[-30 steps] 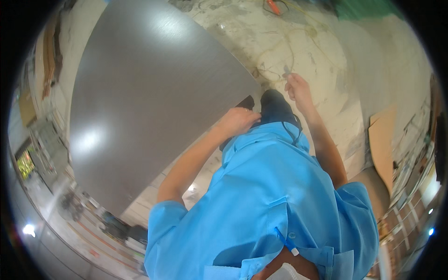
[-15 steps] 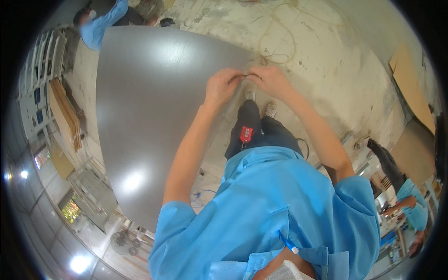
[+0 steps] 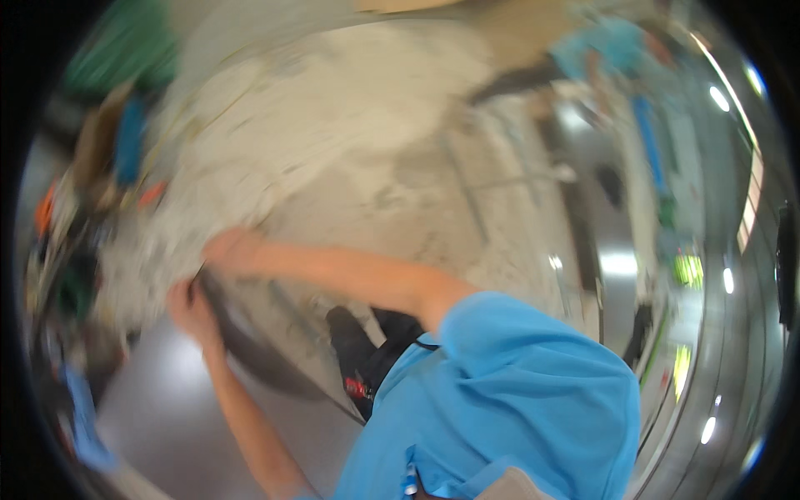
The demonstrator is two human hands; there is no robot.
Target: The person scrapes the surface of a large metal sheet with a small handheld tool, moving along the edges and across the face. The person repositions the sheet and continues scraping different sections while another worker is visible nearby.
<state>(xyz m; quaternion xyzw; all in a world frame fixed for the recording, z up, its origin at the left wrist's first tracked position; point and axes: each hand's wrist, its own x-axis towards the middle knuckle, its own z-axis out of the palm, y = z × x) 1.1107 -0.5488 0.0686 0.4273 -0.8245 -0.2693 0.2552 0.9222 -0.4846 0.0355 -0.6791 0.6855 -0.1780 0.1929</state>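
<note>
Both of my hands are close together beside the narrow end of a large grey sheet (image 3: 167, 392) with a smooth, shiny surface. My left hand (image 3: 190, 312) is closed, its fingers pinching a thin dark strip (image 3: 197, 282). Just beyond it, my right hand (image 3: 233, 250) is also closed, at the strip's other end. Blur hides the strip's exact kind and whether it touches the sheet. A shaded band runs along the sheet's edge below my hands.
A stained pale floor (image 3: 358, 83) spreads ahead. Far right, a person in blue (image 3: 604, 50) bends beside a long grey panel (image 3: 617, 275). Blurred clutter and a green cover (image 3: 125, 50) are at the left. Part of a blue sleeve (image 3: 83, 417) shows lower left.
My view has swung to the right, so my hands and the sheet now appear farther left and lower. My hands stay together, still pinching the strip.
</note>
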